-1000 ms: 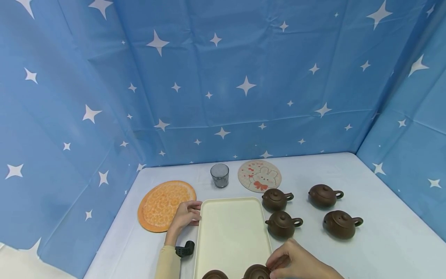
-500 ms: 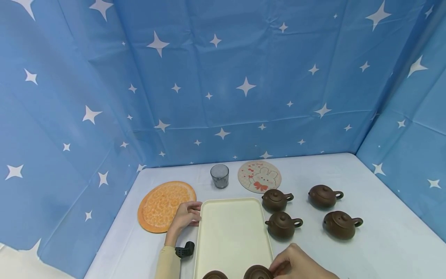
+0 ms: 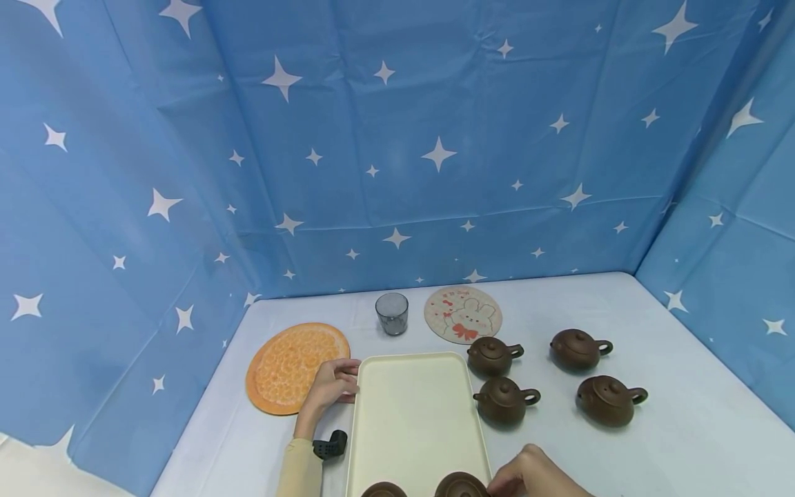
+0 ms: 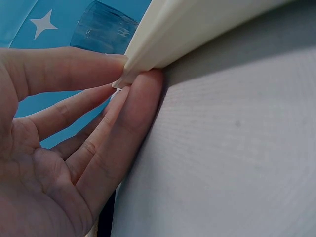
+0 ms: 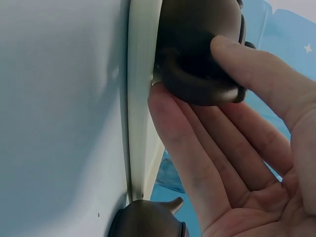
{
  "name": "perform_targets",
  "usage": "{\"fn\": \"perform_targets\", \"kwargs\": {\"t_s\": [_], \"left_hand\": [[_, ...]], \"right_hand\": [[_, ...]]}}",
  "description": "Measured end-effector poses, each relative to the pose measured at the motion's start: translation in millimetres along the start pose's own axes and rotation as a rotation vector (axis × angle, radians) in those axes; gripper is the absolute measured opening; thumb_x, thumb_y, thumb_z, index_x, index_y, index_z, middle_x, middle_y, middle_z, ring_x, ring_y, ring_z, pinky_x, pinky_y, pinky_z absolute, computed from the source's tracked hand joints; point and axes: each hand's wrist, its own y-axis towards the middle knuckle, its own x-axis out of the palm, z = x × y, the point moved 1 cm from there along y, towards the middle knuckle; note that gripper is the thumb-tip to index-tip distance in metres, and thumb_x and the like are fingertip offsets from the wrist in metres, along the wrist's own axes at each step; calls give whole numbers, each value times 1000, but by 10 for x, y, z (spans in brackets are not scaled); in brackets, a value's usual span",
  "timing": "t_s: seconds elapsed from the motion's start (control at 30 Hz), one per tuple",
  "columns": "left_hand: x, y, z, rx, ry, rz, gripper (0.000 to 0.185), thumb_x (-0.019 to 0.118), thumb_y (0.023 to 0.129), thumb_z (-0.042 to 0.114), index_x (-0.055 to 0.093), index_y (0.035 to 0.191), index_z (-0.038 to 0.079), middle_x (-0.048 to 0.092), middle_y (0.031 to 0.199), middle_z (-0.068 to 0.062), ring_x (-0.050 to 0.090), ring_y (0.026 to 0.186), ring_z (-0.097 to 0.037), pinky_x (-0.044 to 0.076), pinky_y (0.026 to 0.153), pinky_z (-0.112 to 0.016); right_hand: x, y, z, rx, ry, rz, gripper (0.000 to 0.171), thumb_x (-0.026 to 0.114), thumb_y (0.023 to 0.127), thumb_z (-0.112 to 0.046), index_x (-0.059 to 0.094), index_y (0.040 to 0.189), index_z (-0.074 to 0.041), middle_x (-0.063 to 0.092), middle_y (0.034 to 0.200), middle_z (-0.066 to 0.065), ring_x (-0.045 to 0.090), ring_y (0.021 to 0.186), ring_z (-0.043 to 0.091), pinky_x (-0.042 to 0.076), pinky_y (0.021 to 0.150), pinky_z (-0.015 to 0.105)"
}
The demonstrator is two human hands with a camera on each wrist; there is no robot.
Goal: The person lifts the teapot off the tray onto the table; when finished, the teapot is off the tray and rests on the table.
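A cream tray [image 3: 413,414] lies lengthwise on the white table. My left hand [image 3: 340,384] pinches the tray's left rim [image 4: 197,24], with the thumb on top and the fingers [image 4: 133,108] underneath. Two brown teapots stand at the tray's near end, one on the left [image 3: 383,491] and one on the right [image 3: 461,485]. My right hand [image 3: 528,473] is at the right teapot's handle [image 5: 197,86]. The thumb [image 5: 247,64] lies on the handle and the fingers [image 5: 187,133] reach under it, beside the tray rim [image 5: 140,98].
Several more brown teapots stand right of the tray, the nearest [image 3: 504,400] close to its rim. Behind the tray are an orange round mat [image 3: 295,366], a grey glass [image 3: 392,312] and a rabbit-print mat [image 3: 462,314]. Blue starred cloth walls in the table.
My right hand has slid back toward the near edge and a little to the right, uncovering more of the right teapot. The left hand and tray have stayed put.
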Motion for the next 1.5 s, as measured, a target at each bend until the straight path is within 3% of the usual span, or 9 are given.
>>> {"fn": "perform_targets", "kwargs": {"t_s": [0.27, 0.53, 0.8, 0.97, 1.03, 1.3, 1.5], "left_hand": [[-3, 5, 2, 0, 5, -3, 53, 62, 70, -14, 57, 123, -10, 61, 103, -19, 63, 75, -17, 59, 58, -34], [0, -1, 11, -1, -1, -8, 53, 62, 71, -14, 57, 123, -10, 60, 105, -19, 63, 75, -17, 59, 59, -35], [10, -13, 35, -12, -11, -7, 53, 62, 72, -14, 56, 124, -10, 59, 107, -20, 61, 75, -17, 59, 59, -35], [11, -18, 45, -14, -17, -2, 53, 63, 71, -13, 57, 124, -9, 59, 107, -22, 60, 75, -17, 59, 59, -35], [9, -22, 49, -11, -14, 0, 53, 63, 71, -13, 57, 124, -10, 59, 107, -21, 60, 74, -16, 59, 58, -35], [6, -14, 34, -7, -11, 2, 53, 63, 70, -14, 57, 123, -10, 60, 106, -21, 61, 74, -16, 59, 58, -35], [-3, -7, 18, -12, 1, 6, 52, 62, 71, -12, 58, 123, -8, 60, 104, -19, 62, 74, -17, 59, 59, -35]], "right_hand": [[91, -54, 11, -117, -152, 97, 5, 75, 74, -6, 78, 76, -4, 71, 66, -5, 59, 59, -11, 50, 49, 10], [122, -60, 32, -182, -188, 128, 11, 75, 77, -13, 77, 79, -3, 72, 69, -6, 63, 62, -9, 50, 52, 9], [37, -71, 85, -185, -79, 116, 13, 76, 76, -10, 76, 84, 0, 74, 74, 3, 66, 69, -4, 54, 56, 13], [-22, -82, 113, -236, -34, 130, 10, 72, 77, -3, 76, 85, 1, 74, 76, 3, 66, 70, -3, 54, 55, 15], [-62, -101, 116, -242, -37, 143, 11, 71, 77, -1, 76, 86, 0, 74, 76, 3, 66, 70, -2, 55, 55, 16], [-404, -302, 104, -94, 13, 161, 13, 71, 81, -1, 77, 92, -3, 74, 86, -2, 69, 74, 5, 59, 58, 27], [-709, -531, 178, -143, -23, 231, 21, 73, 76, 6, 76, 95, -2, 75, 87, 2, 70, 75, 9, 59, 58, 28]]}}
